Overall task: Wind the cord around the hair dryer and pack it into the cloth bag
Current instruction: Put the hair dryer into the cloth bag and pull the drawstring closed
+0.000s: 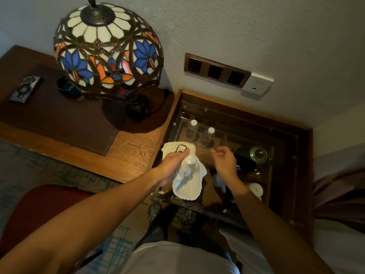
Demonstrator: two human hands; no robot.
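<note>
A white cloth bag (188, 180) lies on the glass top of a low wooden cabinet (276, 125), bulging as if something is inside. A black drawstring (180, 148) loops out at the bag's far end. My left hand (173, 163) grips the bag near that end, fingers pinched by the string. My right hand (225, 161) hovers just right of the bag, fingers loosely curled, holding nothing I can see. The hair dryer itself is hidden.
Two small water bottles (199, 132) stand behind the bag. A dark kettle with a glass lid (254, 155) and a white cup (255, 189) sit to the right. A stained-glass lamp (108, 54) and a remote (25, 89) are on the desk (126, 155) at left. Wall sockets (216, 71) are above.
</note>
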